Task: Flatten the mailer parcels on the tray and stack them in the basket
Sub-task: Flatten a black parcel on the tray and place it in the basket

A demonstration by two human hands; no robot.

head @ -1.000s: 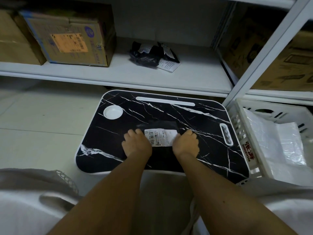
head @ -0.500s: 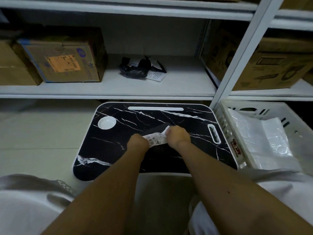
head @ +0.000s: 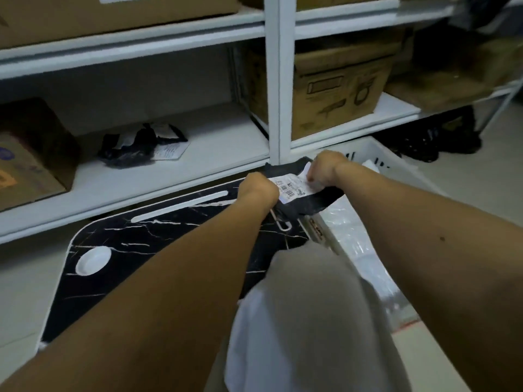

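Black plastic mailer [head: 307,200] with white label, gripped by left hand [head: 259,190] and right hand [head: 325,168], above white slotted basket [head: 376,154]

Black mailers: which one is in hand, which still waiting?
The flat black mailer with the white label, gripped by left hand and right hand beside the basket. The crumpled mailers wait on the shelf.

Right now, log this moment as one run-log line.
phase: carry to basket | black mailer: off tray, held by both ends | left hand: grips | right hand: grips
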